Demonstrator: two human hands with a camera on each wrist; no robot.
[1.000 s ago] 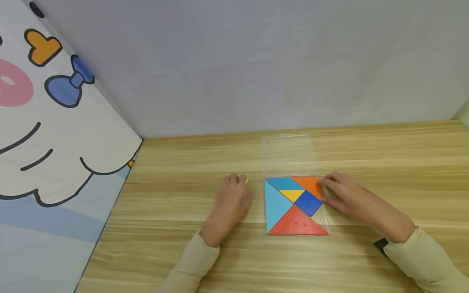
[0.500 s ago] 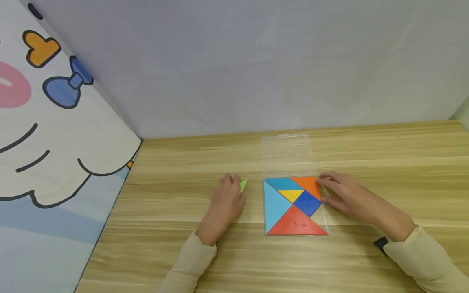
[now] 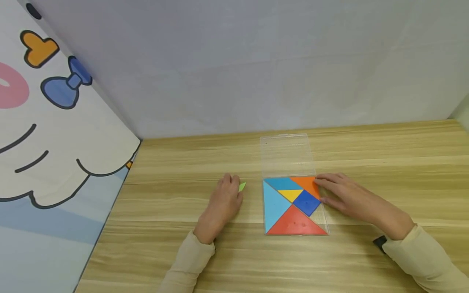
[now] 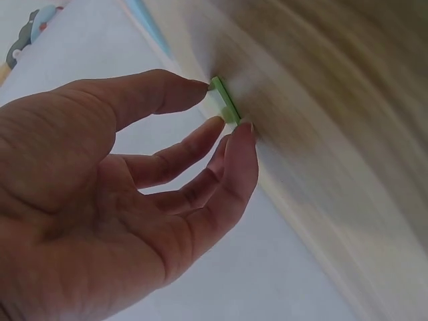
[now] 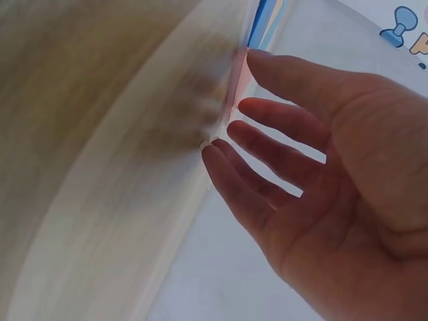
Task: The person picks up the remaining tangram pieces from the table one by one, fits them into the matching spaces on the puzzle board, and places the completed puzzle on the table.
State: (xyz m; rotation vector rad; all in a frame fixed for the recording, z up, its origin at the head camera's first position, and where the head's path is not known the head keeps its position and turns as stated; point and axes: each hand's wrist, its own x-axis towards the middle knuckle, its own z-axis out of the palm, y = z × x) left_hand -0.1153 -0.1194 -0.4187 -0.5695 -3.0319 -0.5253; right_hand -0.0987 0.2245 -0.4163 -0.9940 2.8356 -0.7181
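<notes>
Left of the tangram case, my left hand (image 3: 224, 200) holds a small green tangram piece (image 3: 242, 186) at the table surface. In the left wrist view the green piece (image 4: 226, 100) sits between thumb and fingertips; its full shape is hidden. The clear case (image 3: 324, 221) contains a light blue triangle (image 3: 275, 206), a red triangle (image 3: 296, 224), a teal parallelogram (image 3: 282, 183), an orange triangle (image 3: 308, 185), a yellow triangle (image 3: 291, 194) and a dark blue square (image 3: 307, 203). Its lower right corner is bare. My right hand (image 3: 344, 193) touches the case's right edge with loosely extended fingers.
The clear lid (image 3: 287, 154) lies folded back behind the case on the wooden table (image 3: 176, 175). A small black object (image 3: 380, 243) shows by the right sleeve. A grey-white wall (image 3: 264, 73) bounds the back, and a cartoon-printed panel (image 3: 73, 134) the left.
The left hand has shifted slightly left, and more of the green piece shows beside its fingers than at first. The right hand keeps its place at the case edge.
</notes>
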